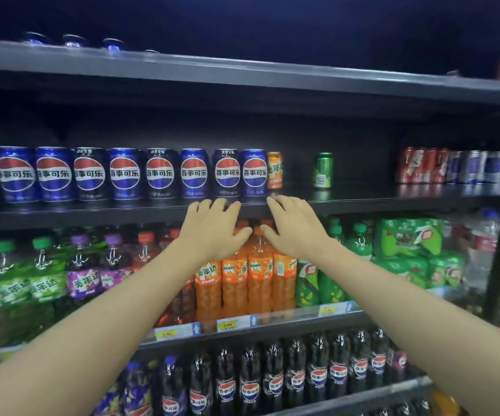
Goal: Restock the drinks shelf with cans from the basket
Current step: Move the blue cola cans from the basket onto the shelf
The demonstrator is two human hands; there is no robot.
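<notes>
blue cans (124, 173): 百事可乐 | orange bottles (259, 273): mirinda | green packs (409, 237): 7

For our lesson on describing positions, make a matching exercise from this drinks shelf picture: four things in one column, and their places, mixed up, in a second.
Things
1. orange can
2. green can
3. red cans
4. orange bottles

Places
A. standing alone in a gap on the can shelf
B. one shelf below, behind both hands
C. far right of the can shelf
D. right next to the blue cans

Pairs: 1-D, 2-A, 3-C, 4-B

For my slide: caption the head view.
Both empty hands, left hand and right hand, reach toward the blue cola cans on the can shelf.
</notes>
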